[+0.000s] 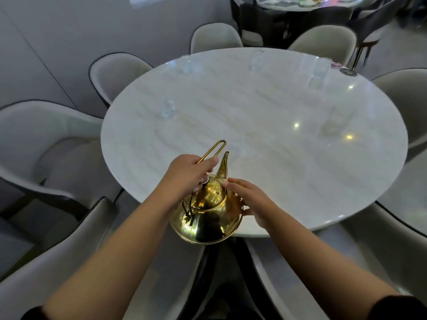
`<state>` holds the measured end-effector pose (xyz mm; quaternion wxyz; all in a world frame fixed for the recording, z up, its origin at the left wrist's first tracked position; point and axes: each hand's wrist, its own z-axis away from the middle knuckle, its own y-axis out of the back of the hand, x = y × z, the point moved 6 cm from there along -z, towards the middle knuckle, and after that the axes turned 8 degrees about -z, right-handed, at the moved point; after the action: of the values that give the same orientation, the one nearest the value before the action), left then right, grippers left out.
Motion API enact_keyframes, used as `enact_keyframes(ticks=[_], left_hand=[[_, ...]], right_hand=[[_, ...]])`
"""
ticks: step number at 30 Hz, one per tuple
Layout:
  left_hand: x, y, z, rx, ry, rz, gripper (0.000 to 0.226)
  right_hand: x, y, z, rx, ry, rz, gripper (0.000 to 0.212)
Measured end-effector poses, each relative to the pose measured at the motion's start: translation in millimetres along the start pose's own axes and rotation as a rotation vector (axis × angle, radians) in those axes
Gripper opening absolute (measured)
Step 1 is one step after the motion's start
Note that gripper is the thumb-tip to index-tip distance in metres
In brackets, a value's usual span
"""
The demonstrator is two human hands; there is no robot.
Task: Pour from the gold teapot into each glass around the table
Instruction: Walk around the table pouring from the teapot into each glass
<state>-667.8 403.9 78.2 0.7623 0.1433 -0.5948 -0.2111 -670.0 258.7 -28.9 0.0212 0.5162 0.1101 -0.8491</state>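
The gold teapot (208, 218) hangs over the near edge of the round white marble table (265, 158), its spout pointing away from me. My left hand (187, 179) grips the teapot's wire handle from above. My right hand (249, 202) lies with straight fingers against the pot's right side and lid. Clear glasses stand around the table: one at the left (168, 109), one at the far left (186, 63), one at the far middle (256, 61), one at the far right (320, 70) and a faint one on the right (332, 124).
Grey padded chairs ring the table, two close below me (69, 250) (346, 250). A small dark round object (347, 72) lies at the far right rim. Another table (300, 5) stands behind.
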Motion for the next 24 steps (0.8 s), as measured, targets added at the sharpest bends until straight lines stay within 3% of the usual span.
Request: enact_keyframes(ticks=[9, 14, 19, 24], left_hand=[[30.8, 11.3, -90.5, 0.054, 0.037, -0.090, 0.030], [53.3, 13.5, -131.8, 0.049, -0.006, -0.208, 0.027], [61.7, 8.0, -164.4, 0.026, -0.001, -0.276, 0.030], [62.7, 2.6, -185.0, 0.004, 0.027, -0.306, 0.029]], right_hand=[[-32.0, 6.8, -72.4, 0.027, -0.064, -0.110, 0.037], [-39.1, 10.5, -105.6, 0.081, -0.103, -0.192, 0.050], [-34.4, 15.1, -129.9, 0.115, -0.173, -0.230, 0.030], [-27.0, 16.2, -141.0, 0.113, -0.229, -0.256, 0.039]])
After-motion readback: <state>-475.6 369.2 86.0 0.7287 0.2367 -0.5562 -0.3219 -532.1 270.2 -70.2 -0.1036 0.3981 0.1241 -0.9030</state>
